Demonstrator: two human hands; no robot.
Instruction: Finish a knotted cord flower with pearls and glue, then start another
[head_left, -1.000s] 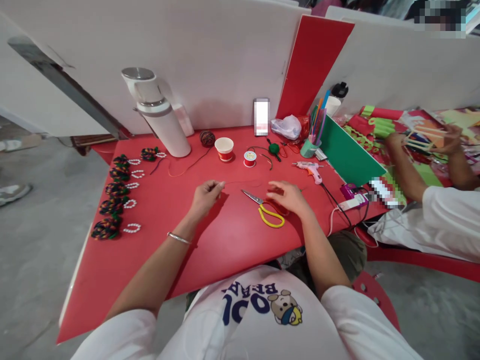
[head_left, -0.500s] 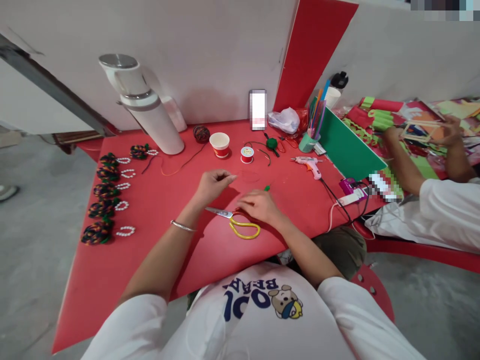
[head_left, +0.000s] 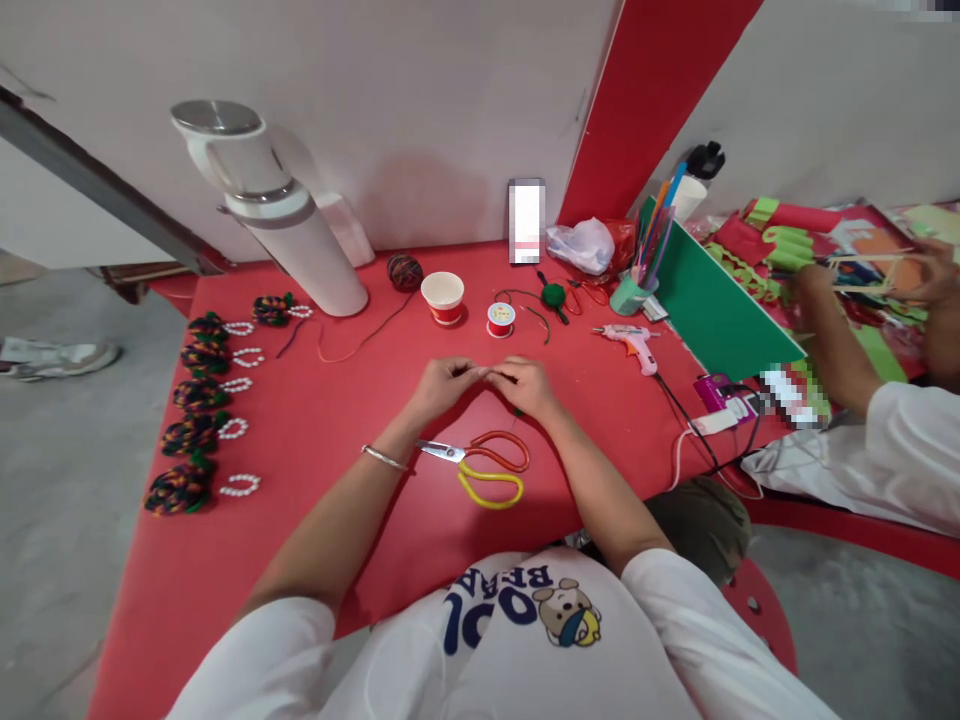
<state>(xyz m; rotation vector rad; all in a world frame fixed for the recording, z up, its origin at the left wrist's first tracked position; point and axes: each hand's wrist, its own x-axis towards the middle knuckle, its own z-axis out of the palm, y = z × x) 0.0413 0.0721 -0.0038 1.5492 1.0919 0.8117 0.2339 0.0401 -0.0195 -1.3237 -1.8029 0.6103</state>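
Observation:
My left hand (head_left: 441, 385) and my right hand (head_left: 527, 385) meet fingertip to fingertip above the red table (head_left: 315, 500). Both pinch a thin thread between them; the thread itself is barely visible. A small green piece (head_left: 518, 411) hangs just under my right hand. Scissors (head_left: 480, 468) with one yellow and one red handle loop lie on the table just in front of my hands, blades pointing left. A silver bangle (head_left: 384, 458) is on my left wrist.
Behind my hands stand a red thread spool (head_left: 500, 319), a paper cup (head_left: 442, 297), a yarn ball (head_left: 405, 271) and a white flask (head_left: 277, 215). Several yarn flowers with bead loops (head_left: 196, 395) line the left edge. A glue gun (head_left: 634, 342) lies right; another person's arm (head_left: 840, 345) works beyond.
My right hand has moved up and left from the scissors to meet my left hand. The fingertips now touch. The scissors lie uncovered on the table.

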